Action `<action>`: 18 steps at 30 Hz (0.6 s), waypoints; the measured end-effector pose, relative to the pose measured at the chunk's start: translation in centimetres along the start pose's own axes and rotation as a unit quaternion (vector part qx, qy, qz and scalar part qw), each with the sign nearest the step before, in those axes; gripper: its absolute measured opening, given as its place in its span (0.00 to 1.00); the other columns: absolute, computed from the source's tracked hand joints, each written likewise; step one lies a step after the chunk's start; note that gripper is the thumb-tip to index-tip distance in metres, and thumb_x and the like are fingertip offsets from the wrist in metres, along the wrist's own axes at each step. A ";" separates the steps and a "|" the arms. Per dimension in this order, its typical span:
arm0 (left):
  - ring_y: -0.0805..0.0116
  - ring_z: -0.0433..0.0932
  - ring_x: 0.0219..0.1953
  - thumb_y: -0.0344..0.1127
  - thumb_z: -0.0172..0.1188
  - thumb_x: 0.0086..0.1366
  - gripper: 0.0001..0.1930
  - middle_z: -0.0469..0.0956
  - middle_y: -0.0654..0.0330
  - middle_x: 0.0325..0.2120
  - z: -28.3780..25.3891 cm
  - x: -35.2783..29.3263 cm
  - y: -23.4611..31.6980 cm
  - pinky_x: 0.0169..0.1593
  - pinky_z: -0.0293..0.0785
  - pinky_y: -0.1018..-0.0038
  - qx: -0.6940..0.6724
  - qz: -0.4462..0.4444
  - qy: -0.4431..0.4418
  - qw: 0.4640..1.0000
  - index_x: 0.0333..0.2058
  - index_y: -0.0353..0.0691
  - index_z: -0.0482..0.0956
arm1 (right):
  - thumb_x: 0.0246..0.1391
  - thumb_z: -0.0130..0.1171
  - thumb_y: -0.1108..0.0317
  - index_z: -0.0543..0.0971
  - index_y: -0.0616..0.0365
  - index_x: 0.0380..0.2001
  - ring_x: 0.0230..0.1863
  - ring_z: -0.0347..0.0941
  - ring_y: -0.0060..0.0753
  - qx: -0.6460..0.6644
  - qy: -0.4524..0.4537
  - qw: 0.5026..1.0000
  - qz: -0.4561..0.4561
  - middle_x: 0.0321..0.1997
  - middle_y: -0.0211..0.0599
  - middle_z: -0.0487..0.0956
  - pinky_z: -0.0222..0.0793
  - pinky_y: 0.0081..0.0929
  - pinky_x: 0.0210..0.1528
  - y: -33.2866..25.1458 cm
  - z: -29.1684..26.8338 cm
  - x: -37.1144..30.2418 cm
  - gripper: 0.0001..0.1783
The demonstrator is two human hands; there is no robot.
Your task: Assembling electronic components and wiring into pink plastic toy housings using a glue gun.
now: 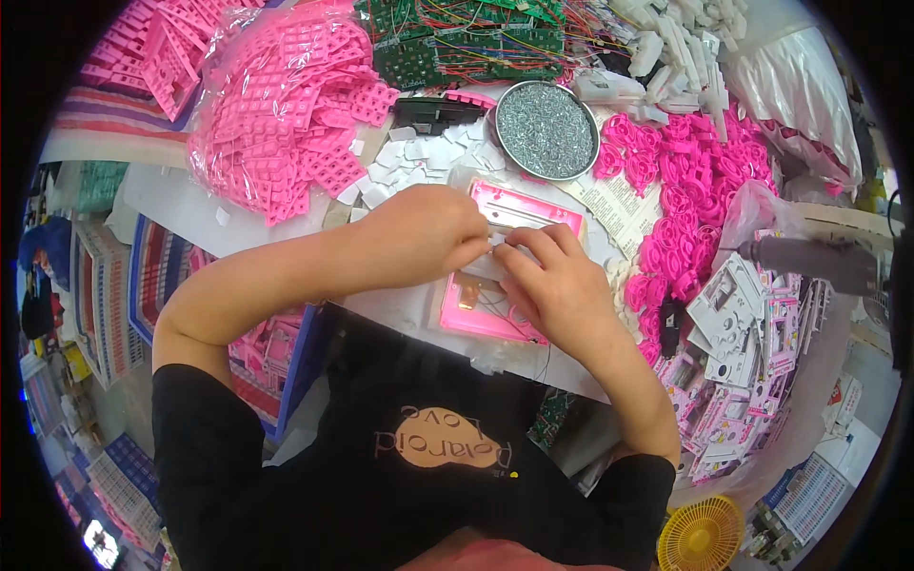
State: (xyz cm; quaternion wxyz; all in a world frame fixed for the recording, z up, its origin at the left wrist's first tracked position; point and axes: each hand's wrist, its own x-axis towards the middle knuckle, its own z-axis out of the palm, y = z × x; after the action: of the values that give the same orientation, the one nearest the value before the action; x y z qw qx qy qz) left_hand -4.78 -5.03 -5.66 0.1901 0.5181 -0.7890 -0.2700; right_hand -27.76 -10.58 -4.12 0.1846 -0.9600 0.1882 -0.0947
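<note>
In front of me on the table lies a shallow pink plastic case [526, 206], with a white panel across its middle. Thin dark wires and a copper-coloured piece [469, 293] show in its near part. My left hand [428, 233] is closed over the case's left side, its thumb and finger pinched together. From the right, my right hand [562, 290] meets it with bent fingers and closed fingertips. Between the fingertips shows a small white piece [497, 240]; its shape is mostly covered by the fingers.
Beyond the case stand a round metal tin of screws [547, 130] and scattered white squares [433, 152]. A bag of pink keypads [286, 105] lies far left, green circuit boards [457, 43] behind. Pink rings [678, 190] and printed white panels [733, 314] are heaped right, near a hanging grey tool [809, 264].
</note>
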 end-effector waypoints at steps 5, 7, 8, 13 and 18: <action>0.51 0.80 0.30 0.36 0.63 0.60 0.09 0.80 0.51 0.27 -0.3 1.3 -0.7 0.37 0.75 0.61 -0.115 -0.073 -0.032 0.990 0.31 0.35 0.83 | 0.51 0.60 0.68 0.78 0.54 0.49 0.48 0.73 0.43 -0.073 -0.028 0.997 0.025 0.52 0.40 0.77 0.78 0.34 0.39 -1.5 0.1 -0.2 0.20; 0.51 0.81 0.32 0.35 0.63 0.60 0.09 0.81 0.50 0.27 -0.2 1.5 -1.0 0.37 0.75 0.61 -0.105 -0.059 -0.038 0.992 0.31 0.34 0.83 | 0.50 0.59 0.68 0.78 0.56 0.49 0.47 0.73 0.42 -0.124 -0.049 0.990 0.051 0.51 0.43 0.77 0.78 0.33 0.38 -2.7 0.1 -0.1 0.20; 0.51 0.81 0.32 0.35 0.63 0.60 0.09 0.81 0.50 0.27 -0.1 1.7 -1.2 0.37 0.75 0.60 -0.095 -0.051 -0.039 0.993 0.31 0.34 0.83 | 0.50 0.59 0.68 0.78 0.56 0.49 0.46 0.73 0.42 -0.155 -0.037 0.986 0.049 0.50 0.44 0.77 0.78 0.34 0.38 -3.2 0.4 0.0 0.20; 0.50 0.81 0.33 0.34 0.63 0.59 0.08 0.82 0.51 0.28 0.4 2.6 -1.9 0.38 0.75 0.59 -0.081 0.013 -0.002 0.997 0.31 0.35 0.83 | 0.50 0.61 0.67 0.77 0.58 0.51 0.45 0.74 0.42 -0.118 -0.096 0.985 0.080 0.49 0.43 0.79 0.77 0.37 0.40 -2.8 -0.4 0.8 0.23; 0.50 0.81 0.34 0.36 0.62 0.59 0.09 0.80 0.50 0.29 -2.3 4.8 -2.2 0.37 0.75 0.57 -0.023 -0.038 -0.034 0.998 0.29 0.35 0.82 | 0.50 0.63 0.80 0.79 0.65 0.48 0.45 0.78 0.41 0.012 0.268 0.963 0.038 0.46 0.43 0.81 0.75 0.30 0.45 1.6 -6.0 -0.9 0.19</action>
State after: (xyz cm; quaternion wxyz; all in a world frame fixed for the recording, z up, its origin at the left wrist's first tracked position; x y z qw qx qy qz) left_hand -3.74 -10.66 -5.11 0.1646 0.5335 -0.7685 -0.3125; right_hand -30.62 -13.52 0.67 0.1428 -0.8893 0.2659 -0.3435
